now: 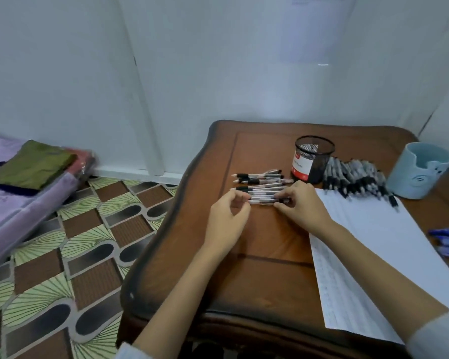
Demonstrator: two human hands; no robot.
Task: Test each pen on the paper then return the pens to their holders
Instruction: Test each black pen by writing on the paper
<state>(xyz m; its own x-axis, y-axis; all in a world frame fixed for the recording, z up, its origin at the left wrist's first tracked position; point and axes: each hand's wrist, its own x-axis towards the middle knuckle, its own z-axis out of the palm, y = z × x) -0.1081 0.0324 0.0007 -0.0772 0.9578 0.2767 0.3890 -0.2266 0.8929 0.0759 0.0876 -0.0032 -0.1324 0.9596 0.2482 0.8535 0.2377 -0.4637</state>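
The left hand [226, 218] and right hand [303, 206], both curled, pinch the 2 ends of a bundle of clear pens [262, 196] on the table [257, 255], not far from its wavy left edge. Behind stands the mesh holder [314, 161], its red-white label unreadable; the paper [373, 229] lies at right.
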